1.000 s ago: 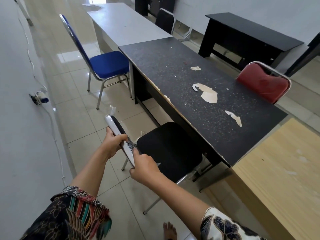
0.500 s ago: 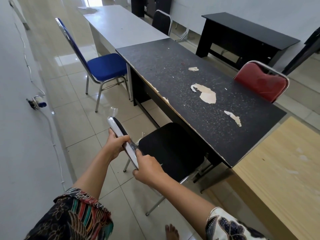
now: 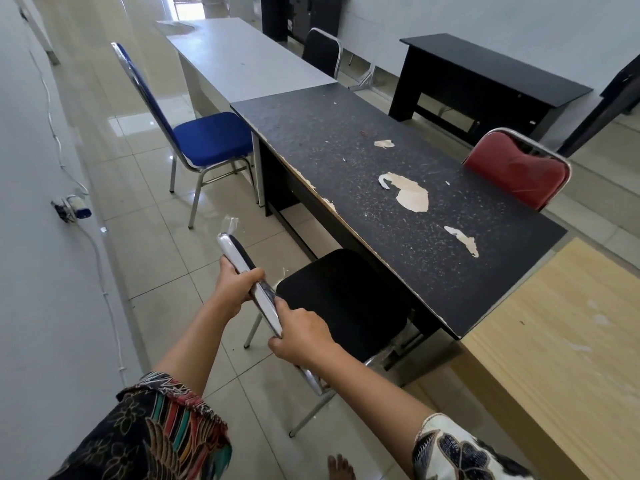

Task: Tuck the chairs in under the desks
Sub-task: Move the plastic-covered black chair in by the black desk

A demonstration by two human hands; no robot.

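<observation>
A black chair (image 3: 343, 303) with a chrome frame stands at the near side of the worn black desk (image 3: 398, 188), its seat partly under the desk edge. My left hand (image 3: 235, 289) and my right hand (image 3: 301, 336) both grip the top of its backrest. A blue chair (image 3: 211, 136) stands pulled out beside the white desk (image 3: 239, 60), seat touching the desk's corner area. A red chair (image 3: 519, 169) sits against the far side of the black desk. Another black chair (image 3: 322, 51) stands behind the white desk.
A wooden desk (image 3: 561, 341) adjoins the black desk at the right. A second black desk (image 3: 485, 74) stands by the far wall. On the left wall hangs a cable with a plug (image 3: 74, 207). My bare foot (image 3: 341, 467) shows on the tiled floor.
The black chair has slid slightly toward the desk, with both hands still on its backrest. The view has shifted a little.
</observation>
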